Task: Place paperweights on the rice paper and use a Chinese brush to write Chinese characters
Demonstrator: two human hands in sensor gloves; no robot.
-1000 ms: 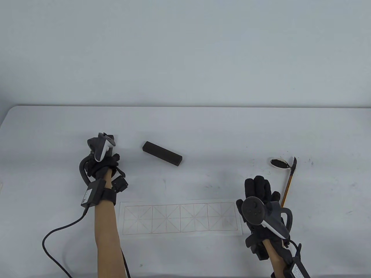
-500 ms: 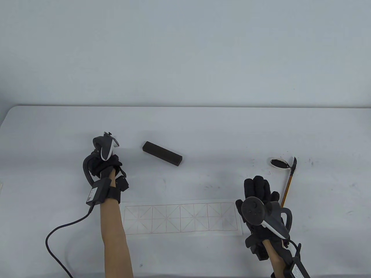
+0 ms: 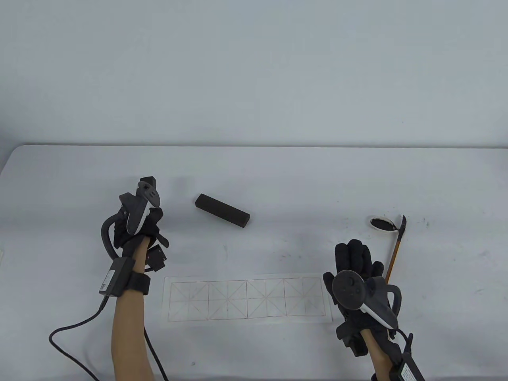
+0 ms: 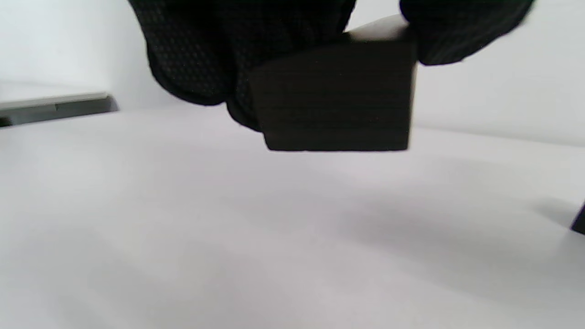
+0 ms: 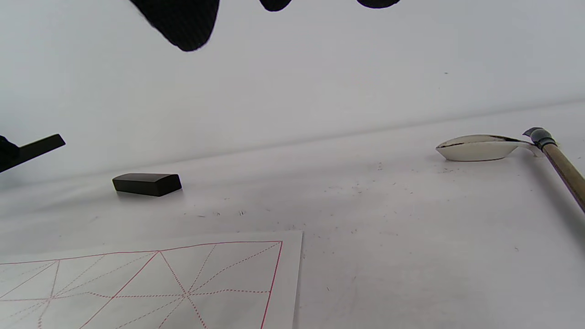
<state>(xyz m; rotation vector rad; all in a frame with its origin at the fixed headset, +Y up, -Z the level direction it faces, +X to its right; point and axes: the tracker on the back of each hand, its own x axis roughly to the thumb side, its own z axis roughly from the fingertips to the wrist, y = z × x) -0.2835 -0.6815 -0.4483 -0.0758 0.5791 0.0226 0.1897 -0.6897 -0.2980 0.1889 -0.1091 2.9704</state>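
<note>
Nearest the bench's front edge, the right hand rests just past the right end of the rice paper, fingers straight and relaxed, holding nothing. The paper lies flat on the bench, its red grid blank. Beyond the right hand, the brush lies with its tip leaning on the rim of the small ink dish. Over on the left, the left hand is lifted clear of the bench, fingers curled round one dark paperweight, its far end poking out above the tracker. Farther back, the second paperweight lies loose at an angle, well apart from the paper.
</note>
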